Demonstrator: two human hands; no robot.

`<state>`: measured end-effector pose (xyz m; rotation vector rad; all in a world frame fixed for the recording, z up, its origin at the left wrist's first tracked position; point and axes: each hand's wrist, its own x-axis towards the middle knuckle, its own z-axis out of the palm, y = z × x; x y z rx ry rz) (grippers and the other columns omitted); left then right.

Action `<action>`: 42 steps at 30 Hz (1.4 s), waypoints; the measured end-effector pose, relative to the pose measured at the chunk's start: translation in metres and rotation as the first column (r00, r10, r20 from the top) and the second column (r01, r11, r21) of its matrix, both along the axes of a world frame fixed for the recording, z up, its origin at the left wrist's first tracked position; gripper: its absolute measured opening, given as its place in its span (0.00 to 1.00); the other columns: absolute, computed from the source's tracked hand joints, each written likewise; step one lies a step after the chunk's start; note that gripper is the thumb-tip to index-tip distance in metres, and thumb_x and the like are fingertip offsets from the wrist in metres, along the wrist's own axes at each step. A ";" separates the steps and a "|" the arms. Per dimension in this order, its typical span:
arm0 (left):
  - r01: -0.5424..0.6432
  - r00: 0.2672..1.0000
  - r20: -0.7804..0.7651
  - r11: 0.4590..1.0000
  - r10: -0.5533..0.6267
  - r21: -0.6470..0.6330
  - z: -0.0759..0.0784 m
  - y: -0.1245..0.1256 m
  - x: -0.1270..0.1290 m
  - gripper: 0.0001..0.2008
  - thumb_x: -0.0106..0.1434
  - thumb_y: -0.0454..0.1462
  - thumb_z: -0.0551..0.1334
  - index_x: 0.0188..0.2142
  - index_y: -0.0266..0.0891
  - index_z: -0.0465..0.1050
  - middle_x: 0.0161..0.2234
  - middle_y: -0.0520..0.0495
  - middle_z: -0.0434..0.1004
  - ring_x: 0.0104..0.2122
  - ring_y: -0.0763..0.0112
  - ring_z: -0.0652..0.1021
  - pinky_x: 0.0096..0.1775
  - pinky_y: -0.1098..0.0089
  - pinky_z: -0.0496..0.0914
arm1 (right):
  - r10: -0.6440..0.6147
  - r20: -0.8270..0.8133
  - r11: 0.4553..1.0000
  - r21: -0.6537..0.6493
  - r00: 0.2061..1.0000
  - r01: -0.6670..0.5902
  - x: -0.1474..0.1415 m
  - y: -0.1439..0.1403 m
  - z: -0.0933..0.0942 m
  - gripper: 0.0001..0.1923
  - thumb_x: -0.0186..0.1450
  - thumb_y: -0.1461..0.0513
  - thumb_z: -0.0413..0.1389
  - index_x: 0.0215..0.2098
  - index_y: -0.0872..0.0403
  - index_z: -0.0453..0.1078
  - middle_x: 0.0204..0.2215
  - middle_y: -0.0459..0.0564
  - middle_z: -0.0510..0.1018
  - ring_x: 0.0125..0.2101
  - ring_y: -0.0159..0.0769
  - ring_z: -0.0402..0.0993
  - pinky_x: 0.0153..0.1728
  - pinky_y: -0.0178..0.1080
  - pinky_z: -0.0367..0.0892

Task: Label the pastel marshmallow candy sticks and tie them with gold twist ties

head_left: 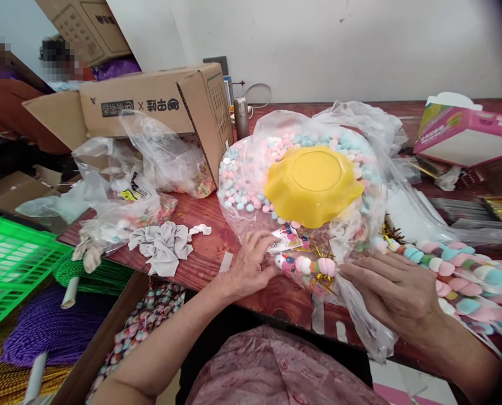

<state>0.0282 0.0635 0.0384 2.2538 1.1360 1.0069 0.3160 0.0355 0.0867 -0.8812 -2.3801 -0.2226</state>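
Note:
A short row of pink and white marshmallows [312, 265] lies in clear wrap, with a printed piece at its left end and gold tinsel [327, 283] about it. My left hand [253, 267] has its thumb and fingers curled round the printed left end. With its fingers closed, my right hand [392, 289] grips the wrap at the right end; the fingertips are partly hidden. Just behind the row is a white printed packet [286, 240], close to my left fingertips. Several wrapped marshmallow strings [457, 264] lie beside and beyond my right hand.
A yellow wavy-edged bowl [318, 180] rests upside down on a large clear bag of pastel sweets [244, 183]. Leftward are an open carton [149, 101], plastic bags and grey cloth [164, 247]. A green basket [14, 264] and purple cords [44, 326] are lower left. A person sits far left.

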 end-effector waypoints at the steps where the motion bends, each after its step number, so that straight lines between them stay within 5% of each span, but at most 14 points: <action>1: 0.036 0.999 -0.028 0.999 -0.036 0.003 -0.001 -0.002 0.002 0.21 0.62 0.35 0.63 0.54 0.36 0.68 0.52 0.37 0.71 0.53 0.57 0.70 0.55 0.56 0.65 | 0.006 -0.016 1.000 0.009 1.000 -0.006 -0.001 -0.001 -0.001 0.15 0.64 0.71 0.54 0.45 0.49 0.70 0.34 0.51 0.81 0.33 0.40 0.76 0.33 0.43 0.67; 5: 0.100 0.990 -0.082 0.982 -0.114 -0.159 -0.003 -0.013 0.010 0.13 0.66 0.36 0.59 0.50 0.34 0.70 0.44 0.39 0.76 0.44 0.61 0.76 0.48 0.61 0.70 | 0.034 -0.007 0.995 0.095 0.999 -0.033 -0.009 -0.004 -0.001 0.11 0.65 0.72 0.54 0.43 0.54 0.70 0.32 0.51 0.80 0.31 0.37 0.73 0.30 0.40 0.64; 9: 0.164 0.985 0.108 0.906 -0.131 -0.391 0.002 -0.022 0.020 0.19 0.62 0.41 0.65 0.51 0.40 0.72 0.46 0.44 0.78 0.44 0.63 0.76 0.49 0.64 0.68 | 0.060 0.046 0.991 0.117 0.997 -0.065 -0.015 -0.008 -0.002 0.12 0.63 0.74 0.53 0.43 0.56 0.69 0.30 0.50 0.79 0.31 0.36 0.71 0.31 0.40 0.62; 13: 0.315 0.915 0.403 0.682 -0.032 -0.661 0.006 -0.023 0.026 0.24 0.52 0.45 0.72 0.45 0.36 0.75 0.40 0.47 0.77 0.37 0.68 0.74 0.43 0.69 0.68 | 0.139 0.045 0.986 0.091 0.989 -0.143 -0.019 -0.011 -0.002 0.10 0.65 0.73 0.51 0.42 0.58 0.69 0.30 0.51 0.78 0.28 0.35 0.68 0.29 0.40 0.58; 15: 0.342 0.905 0.426 0.551 0.027 -0.762 0.007 -0.023 0.025 0.22 0.50 0.46 0.73 0.39 0.34 0.74 0.34 0.50 0.74 0.32 0.73 0.71 0.38 0.71 0.66 | 0.186 0.042 0.978 0.093 0.982 -0.189 -0.020 -0.013 0.000 0.10 0.66 0.72 0.50 0.42 0.58 0.69 0.29 0.50 0.78 0.27 0.35 0.65 0.28 0.40 0.55; 17: 0.327 0.928 0.372 0.492 -0.007 -0.807 0.009 -0.025 0.023 0.21 0.48 0.46 0.73 0.36 0.35 0.74 0.30 0.53 0.71 0.30 0.75 0.69 0.36 0.73 0.65 | 0.233 0.052 0.966 0.104 0.971 -0.237 -0.021 -0.012 0.005 0.09 0.67 0.70 0.49 0.42 0.59 0.69 0.28 0.51 0.77 0.26 0.34 0.64 0.29 0.40 0.54; 23: 0.271 0.945 0.099 0.580 -0.311 -0.768 0.015 -0.035 0.022 0.21 0.45 0.48 0.75 0.30 0.36 0.73 0.25 0.56 0.65 0.27 0.75 0.65 0.31 0.74 0.61 | 0.259 0.190 0.951 0.124 0.947 -0.285 -0.023 -0.005 0.014 0.08 0.69 0.68 0.48 0.42 0.57 0.68 0.29 0.49 0.76 0.28 0.36 0.64 0.31 0.42 0.53; 26: 0.286 0.950 0.155 0.563 -0.269 -0.776 0.013 -0.034 0.021 0.20 0.48 0.46 0.74 0.33 0.36 0.75 0.27 0.56 0.68 0.28 0.75 0.67 0.32 0.74 0.63 | 0.280 0.255 0.956 0.010 0.925 -0.292 -0.024 -0.001 0.016 0.07 0.70 0.67 0.48 0.40 0.55 0.68 0.28 0.47 0.74 0.29 0.35 0.64 0.31 0.41 0.51; 31: 0.241 0.969 0.149 0.635 -0.196 -0.734 0.008 -0.032 0.022 0.17 0.52 0.44 0.72 0.37 0.35 0.76 0.30 0.54 0.72 0.30 0.74 0.70 0.34 0.74 0.65 | 0.294 0.249 0.943 -0.231 0.923 -0.238 -0.029 0.001 0.023 0.12 0.67 0.70 0.46 0.30 0.53 0.66 0.24 0.45 0.72 0.25 0.33 0.64 0.28 0.39 0.48; 35: 0.294 0.948 0.129 0.645 -0.291 -0.706 0.007 -0.034 0.031 0.15 0.57 0.45 0.68 0.35 0.35 0.76 0.30 0.53 0.73 0.30 0.74 0.71 0.34 0.74 0.65 | 0.225 0.280 0.971 -0.150 0.933 -0.189 -0.042 -0.002 0.023 0.08 0.64 0.71 0.49 0.31 0.54 0.67 0.26 0.48 0.74 0.27 0.34 0.65 0.28 0.38 0.49; 39: 0.321 0.945 0.189 0.641 -0.268 -0.697 0.009 -0.034 0.032 0.19 0.55 0.46 0.70 0.40 0.35 0.75 0.35 0.50 0.77 0.34 0.69 0.74 0.37 0.71 0.68 | 0.223 0.358 0.973 -0.136 0.907 -0.186 -0.050 -0.002 0.021 0.05 0.62 0.68 0.52 0.33 0.54 0.68 0.28 0.49 0.75 0.27 0.34 0.66 0.28 0.38 0.49; 42: 0.234 0.966 0.064 0.748 -0.249 -0.621 0.014 -0.037 0.024 0.32 0.48 0.43 0.75 0.51 0.40 0.71 0.47 0.46 0.77 0.45 0.60 0.75 0.49 0.62 0.68 | 0.181 0.374 0.979 -0.161 0.910 -0.129 -0.046 0.006 0.023 0.08 0.62 0.70 0.50 0.33 0.54 0.68 0.26 0.48 0.75 0.25 0.34 0.67 0.26 0.38 0.47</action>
